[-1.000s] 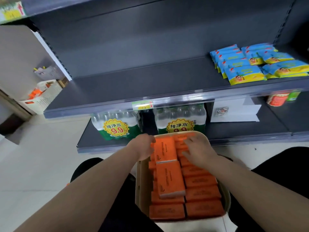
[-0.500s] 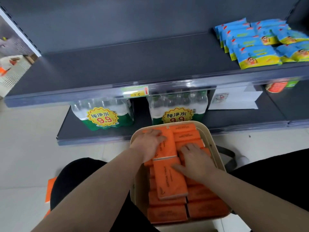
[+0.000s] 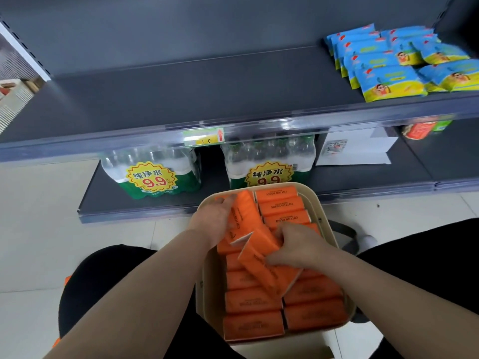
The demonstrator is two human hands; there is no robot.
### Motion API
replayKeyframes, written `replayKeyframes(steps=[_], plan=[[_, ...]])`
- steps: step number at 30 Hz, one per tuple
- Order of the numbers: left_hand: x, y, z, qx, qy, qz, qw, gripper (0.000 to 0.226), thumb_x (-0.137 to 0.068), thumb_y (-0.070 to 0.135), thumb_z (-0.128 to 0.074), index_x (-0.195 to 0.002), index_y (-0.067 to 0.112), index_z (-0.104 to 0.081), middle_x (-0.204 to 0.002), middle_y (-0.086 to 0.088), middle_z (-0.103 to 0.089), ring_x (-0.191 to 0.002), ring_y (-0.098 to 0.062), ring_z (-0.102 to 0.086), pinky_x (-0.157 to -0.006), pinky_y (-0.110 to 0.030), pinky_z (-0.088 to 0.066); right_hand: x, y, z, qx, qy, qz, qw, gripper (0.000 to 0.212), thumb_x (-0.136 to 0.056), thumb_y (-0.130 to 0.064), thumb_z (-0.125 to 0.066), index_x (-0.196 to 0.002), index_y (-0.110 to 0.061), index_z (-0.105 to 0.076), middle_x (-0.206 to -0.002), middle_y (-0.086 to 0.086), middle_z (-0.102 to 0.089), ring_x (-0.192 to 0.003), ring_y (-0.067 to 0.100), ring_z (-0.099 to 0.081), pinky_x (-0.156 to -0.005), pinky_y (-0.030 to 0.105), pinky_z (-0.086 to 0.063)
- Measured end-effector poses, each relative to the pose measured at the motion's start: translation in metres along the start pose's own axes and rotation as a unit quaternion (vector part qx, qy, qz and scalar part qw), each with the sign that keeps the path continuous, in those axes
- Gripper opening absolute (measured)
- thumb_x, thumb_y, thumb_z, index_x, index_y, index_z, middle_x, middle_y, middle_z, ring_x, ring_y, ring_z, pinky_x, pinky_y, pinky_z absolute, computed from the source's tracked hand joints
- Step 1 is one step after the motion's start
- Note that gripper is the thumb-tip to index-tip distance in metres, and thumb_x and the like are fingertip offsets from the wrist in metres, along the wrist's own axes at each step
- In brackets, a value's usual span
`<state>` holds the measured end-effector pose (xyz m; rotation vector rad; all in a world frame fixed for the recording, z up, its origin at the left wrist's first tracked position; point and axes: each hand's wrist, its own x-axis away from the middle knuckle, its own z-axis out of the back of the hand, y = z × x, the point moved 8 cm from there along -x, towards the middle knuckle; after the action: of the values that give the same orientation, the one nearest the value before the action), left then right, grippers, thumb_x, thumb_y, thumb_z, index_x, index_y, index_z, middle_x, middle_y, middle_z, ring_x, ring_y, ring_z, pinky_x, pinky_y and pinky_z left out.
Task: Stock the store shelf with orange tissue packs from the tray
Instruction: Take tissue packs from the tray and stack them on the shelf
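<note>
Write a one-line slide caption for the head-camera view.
Left hand and right hand grip orange tissue packs in the beige tray, below a grey shelf with blue packets.

tray [image 3: 327, 221] between the knees, full of orange packs [image 3: 252, 325] | left hand [image 3: 215, 218] grips a raised pack [image 3: 243, 208] at the far-left corner | right hand [image 3: 298, 247] grips a tilted pack [image 3: 259, 259] mid-tray | shelf [image 3: 207, 94] beyond, blue packs [image 3: 388, 81] at its right | bottles [image 3: 153, 172] below

Grey shelving [image 3: 207, 94], pale tiled floor [image 3: 39, 216] (glossy)
</note>
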<state>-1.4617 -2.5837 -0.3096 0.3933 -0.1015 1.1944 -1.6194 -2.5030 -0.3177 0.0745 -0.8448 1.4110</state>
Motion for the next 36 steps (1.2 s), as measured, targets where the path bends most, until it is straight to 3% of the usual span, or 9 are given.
replayKeyframes(steps=[6, 12, 16, 20, 22, 24, 27, 32, 36], plan=[[-0.002, 0.019, 0.005, -0.075, 0.043, -0.043, 0.995, 0.067, -0.088, 0.018, -0.055, -0.147, 0.026, -0.023, -0.141, -0.004, -0.042, -0.129, -0.024, -0.040, -0.107, -0.038, -0.037, 0.005, 0.022, 0.039, 0.051, 0.098, 0.012, 0.994, 0.054, -0.071, -0.040, -0.075, -0.113, -0.038, -0.040, -0.114, -0.009, -0.059, -0.098, 0.015, -0.058, -0.077, 0.032, -0.049], [-0.005, 0.046, -0.011, -0.212, -0.012, -0.156, 0.965, 0.079, -0.092, 0.021, -0.053, -0.150, 0.036, -0.003, -0.160, 0.004, 0.003, -0.147, -0.024, 0.000, -0.118, -0.047, -0.015, 0.009, 0.029, 0.040, 0.055, 0.137, 0.044, 0.988, 0.051, -0.079, -0.038, -0.069, -0.125, -0.036, -0.047, -0.119, -0.009, -0.061, -0.104, 0.015, -0.059, -0.083, 0.036, -0.052], [-0.006, 0.051, -0.018, -0.269, -0.038, -0.182, 0.945, 0.060, -0.095, 0.022, -0.050, -0.146, 0.034, -0.021, -0.161, 0.005, 0.007, -0.147, -0.023, 0.011, -0.120, -0.049, -0.003, 0.012, 0.031, 0.037, 0.037, 0.139, 0.061, 0.988, 0.047, -0.079, -0.031, -0.065, -0.123, -0.033, -0.049, -0.117, -0.008, -0.060, -0.102, 0.015, -0.058, -0.085, 0.037, -0.052], [-0.005, 0.040, -0.001, -0.281, -0.025, -0.144, 0.948, 0.045, -0.093, 0.018, -0.052, -0.133, 0.021, -0.032, -0.154, -0.005, -0.028, -0.146, -0.023, -0.013, -0.120, -0.042, -0.006, 0.016, 0.030, 0.036, 0.043, 0.138, 0.070, 0.987, 0.053, -0.080, -0.027, -0.063, -0.130, -0.031, -0.046, -0.124, -0.006, -0.055, -0.108, 0.016, -0.054, -0.092, 0.036, -0.049], [-0.002, 0.030, 0.005, -0.255, -0.037, -0.099, 0.961, 0.062, -0.085, 0.025, -0.064, -0.135, 0.019, -0.029, -0.141, -0.006, -0.042, -0.134, -0.024, -0.032, -0.116, -0.038, -0.018, 0.017, 0.028, 0.036, 0.051, 0.142, 0.071, 0.986, 0.055, -0.080, -0.027, -0.063, -0.133, -0.030, -0.045, -0.128, -0.005, -0.051, -0.113, 0.016, -0.051, -0.096, 0.036, -0.047], [0.002, 0.023, 0.004, -0.253, -0.061, -0.083, 0.962, 0.082, -0.078, 0.036, -0.072, -0.143, 0.020, -0.024, -0.140, -0.005, -0.041, -0.129, -0.025, -0.034, -0.112, -0.039, -0.026, 0.019, 0.026, 0.037, 0.052, 0.142, 0.070, 0.986, 0.056, -0.081, -0.028, -0.063, -0.133, -0.031, -0.045, -0.129, -0.005, -0.049, -0.116, 0.016, -0.048, -0.098, 0.036, -0.045], [0.008, 0.019, 0.000, -0.282, -0.083, -0.093, 0.951, 0.076, -0.075, 0.052, -0.070, -0.138, 0.023, -0.037, -0.137, -0.004, -0.040, -0.127, -0.025, -0.033, -0.108, -0.041, -0.030, 0.020, 0.023, 0.039, 0.057, 0.138, 0.064, 0.987, 0.056, -0.079, -0.028, -0.063, -0.132, -0.031, -0.046, -0.127, -0.005, -0.049, -0.115, 0.017, -0.048, -0.095, 0.037, -0.046], [0.015, 0.012, 0.008, -0.039, -0.094, -0.040, 0.994, 0.053, -0.079, 0.044, -0.071, -0.112, 0.020, -0.037, -0.117, -0.004, -0.054, -0.106, -0.022, -0.052, -0.084, -0.032, -0.039, 0.014, 0.015, 0.060, 0.063, 0.171, 0.052, 0.982, 0.052, -0.074, -0.029, -0.063, -0.124, -0.031, -0.051, -0.120, -0.007, -0.054, -0.110, 0.018, -0.052, -0.088, 0.036, -0.048], [0.008, 0.007, 0.020, 0.001, -0.034, 0.000, 0.999, 0.057, -0.078, 0.037, -0.071, -0.120, 0.021, -0.037, -0.113, 0.000, -0.055, -0.105, -0.023, -0.055, -0.080, -0.033, -0.043, -0.003, 0.010, 0.079, 0.057, 0.178, 0.042, 0.981, 0.056, -0.072, -0.028, -0.064, -0.127, -0.031, -0.050, -0.123, -0.007, -0.051, -0.115, 0.019, -0.050, -0.092, 0.037, -0.046]])
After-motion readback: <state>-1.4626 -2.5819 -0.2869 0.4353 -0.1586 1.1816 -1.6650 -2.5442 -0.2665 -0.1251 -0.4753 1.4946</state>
